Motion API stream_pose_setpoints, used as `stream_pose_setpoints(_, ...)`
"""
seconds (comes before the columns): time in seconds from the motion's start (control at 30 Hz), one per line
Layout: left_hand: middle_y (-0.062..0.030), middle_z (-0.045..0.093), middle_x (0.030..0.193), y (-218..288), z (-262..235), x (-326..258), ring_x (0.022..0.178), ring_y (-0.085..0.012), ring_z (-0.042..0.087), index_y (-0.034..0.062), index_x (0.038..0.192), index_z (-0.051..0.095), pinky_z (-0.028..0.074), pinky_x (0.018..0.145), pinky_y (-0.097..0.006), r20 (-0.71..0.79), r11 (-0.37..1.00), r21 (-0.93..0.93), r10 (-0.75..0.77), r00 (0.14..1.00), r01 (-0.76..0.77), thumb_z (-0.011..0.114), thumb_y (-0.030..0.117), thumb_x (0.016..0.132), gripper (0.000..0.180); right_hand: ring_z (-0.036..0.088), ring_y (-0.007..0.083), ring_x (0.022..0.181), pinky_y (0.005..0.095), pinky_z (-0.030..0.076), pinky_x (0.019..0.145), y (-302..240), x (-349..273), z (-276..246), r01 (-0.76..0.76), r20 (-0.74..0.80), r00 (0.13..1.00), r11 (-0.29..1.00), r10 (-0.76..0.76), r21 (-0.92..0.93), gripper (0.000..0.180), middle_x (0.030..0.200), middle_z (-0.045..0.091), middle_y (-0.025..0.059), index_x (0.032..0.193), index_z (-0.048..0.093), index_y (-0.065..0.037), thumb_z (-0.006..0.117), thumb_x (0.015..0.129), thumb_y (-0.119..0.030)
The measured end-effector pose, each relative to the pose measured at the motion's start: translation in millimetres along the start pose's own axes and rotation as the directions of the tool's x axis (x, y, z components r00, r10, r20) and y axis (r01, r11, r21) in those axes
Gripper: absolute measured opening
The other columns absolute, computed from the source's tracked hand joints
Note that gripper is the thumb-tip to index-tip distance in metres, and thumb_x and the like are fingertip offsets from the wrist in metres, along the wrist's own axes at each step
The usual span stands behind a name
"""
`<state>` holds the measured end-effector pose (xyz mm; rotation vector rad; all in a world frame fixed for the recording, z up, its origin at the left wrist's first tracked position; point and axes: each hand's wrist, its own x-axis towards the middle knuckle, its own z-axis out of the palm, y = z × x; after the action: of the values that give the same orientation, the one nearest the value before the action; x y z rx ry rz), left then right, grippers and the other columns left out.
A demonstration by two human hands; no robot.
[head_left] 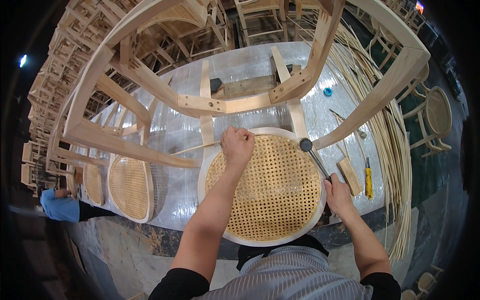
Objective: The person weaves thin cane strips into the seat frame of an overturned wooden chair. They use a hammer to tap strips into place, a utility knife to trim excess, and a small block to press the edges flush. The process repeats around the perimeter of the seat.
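Note:
A round chair part with woven cane webbing [265, 185] inside a pale wooden rim [201, 185] lies before me. At its far left edge, my left hand [237, 146] is closed with the fingers pinched, holding a thin rattan strip [192, 148] that sticks out to the left. My right hand [339, 194] grips the dark handle of a hammer [315, 159] at the right rim. The hammer's round head rests over or just above the rim; whether it touches I cannot tell.
An upturned wooden chair frame [200, 104] arches over the plastic-covered table [240, 65]. To the right are a wooden block [350, 175], a yellow-handled tool [369, 181], a blue ring [327, 92] and long rattan strips [395, 150]. Another cane panel [129, 187] and a person [62, 205] are left.

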<state>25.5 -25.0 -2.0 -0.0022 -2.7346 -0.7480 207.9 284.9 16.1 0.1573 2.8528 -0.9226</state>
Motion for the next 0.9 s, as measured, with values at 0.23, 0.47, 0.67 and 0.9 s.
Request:
stream_pose_setpoints(0.23,-0.01,0.058,0.095,2,1,1,0.098,-0.0328,0.054,0.012,0.081,0.076,0.042,0.09,-0.046,-0.016,0.998,0.053,0.025,1.0,-0.024,0.075,0.026,0.082,0.014,0.06,0.0552,0.076,0.0623,0.043,0.068,0,0,1,0.003,-0.01,1.0,1.0,-0.003,0.002,0.028,0.074,0.061,0.0318,0.097,0.047,0.001,0.051,0.105,-0.026)
stream_pose_setpoints(0.47,-0.0097,0.057,0.094,7,-1,4,0.101,-0.0331,0.054,0.0126,0.076,0.074,0.042,0.093,-0.046,0.016,0.999,-0.001,-0.049,0.999,0.049,0.075,0.02,0.08,0.008,0.06,0.0543,0.075,0.0619,0.043,0.067,2,0,1,0.012,-0.017,1.0,1.0,-0.012,0.0,0.027,0.074,0.061,0.031,0.097,0.048,0.0,0.052,0.105,-0.026)
stream_pose_setpoints(0.67,-0.0097,0.058,0.094,7,0,7,0.1,-0.0335,0.054,0.013,0.076,0.075,0.042,0.092,-0.046,0.023,0.997,0.0,-0.074,0.997,0.074,0.076,0.019,0.079,0.007,0.06,0.0549,0.077,0.0613,0.043,0.067,4,-1,2,0.0,-0.033,0.999,1.0,0.001,0.03,0.027,0.074,0.062,0.0304,0.096,0.05,-0.001,0.054,0.104,-0.026)
stream_pose_setpoints(0.9,-0.0099,0.058,0.093,2,0,7,0.099,-0.0337,0.055,0.013,0.076,0.075,0.043,0.091,-0.047,0.03,0.997,0.005,-0.075,0.997,0.075,0.076,0.018,0.079,0.006,0.056,0.0232,0.058,0.037,0.043,0.056,29,-38,27,0.005,-0.281,0.948,0.874,0.151,0.486,0.022,0.065,0.056,0.0125,0.1,0.059,-0.001,0.053,0.106,-0.022)
